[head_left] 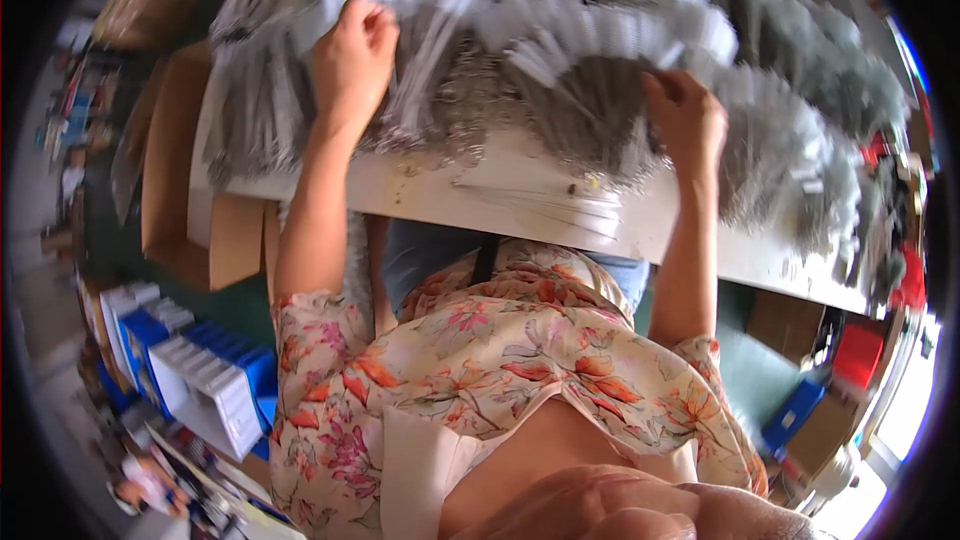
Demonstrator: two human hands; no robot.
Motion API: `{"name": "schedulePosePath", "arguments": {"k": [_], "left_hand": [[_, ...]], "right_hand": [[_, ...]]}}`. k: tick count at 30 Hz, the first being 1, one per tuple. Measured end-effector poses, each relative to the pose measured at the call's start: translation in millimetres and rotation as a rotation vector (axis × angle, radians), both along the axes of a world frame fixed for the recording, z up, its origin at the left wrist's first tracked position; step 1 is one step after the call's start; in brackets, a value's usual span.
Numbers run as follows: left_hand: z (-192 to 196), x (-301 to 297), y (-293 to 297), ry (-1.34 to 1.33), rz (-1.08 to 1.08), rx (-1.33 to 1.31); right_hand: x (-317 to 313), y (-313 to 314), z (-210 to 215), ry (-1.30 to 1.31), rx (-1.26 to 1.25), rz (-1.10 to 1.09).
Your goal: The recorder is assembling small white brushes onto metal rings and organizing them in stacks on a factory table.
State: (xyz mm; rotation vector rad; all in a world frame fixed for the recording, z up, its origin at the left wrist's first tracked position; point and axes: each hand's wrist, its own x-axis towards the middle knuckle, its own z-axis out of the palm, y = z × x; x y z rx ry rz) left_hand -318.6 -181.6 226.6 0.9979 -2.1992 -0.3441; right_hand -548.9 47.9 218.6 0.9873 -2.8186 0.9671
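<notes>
White table (640, 230), cardboard boxes (185, 200) beside

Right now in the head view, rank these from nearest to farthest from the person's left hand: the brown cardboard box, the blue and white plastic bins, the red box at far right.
From the left hand:
1. Brown cardboard box, just left, beside the table edge.
2. Blue and white plastic bins, lower left on the floor.
3. Red box, far right, beyond the right hand.

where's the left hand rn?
Head view, upper left: the left hand rests curled on the fanned rows of grey packaged strips on the white table, across from the right hand.
</notes>
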Motion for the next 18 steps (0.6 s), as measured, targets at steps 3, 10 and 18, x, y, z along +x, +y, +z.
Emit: {"name": "schedulePosePath", "arguments": {"k": [3,10,18], "left_hand": [[7,-1,-4,0.627,-0.286,0.220],[9,103,-87,0.518,0.220,0.254],[-61,196,-155,-0.363,0.117,0.224]], "right_hand": [[-20,14,-10,-0.002,-0.156,0.024],[-37,35,-9,-0.568,-0.699,0.050],[-121,128,9,-0.469,-0.911,-0.121]]}}
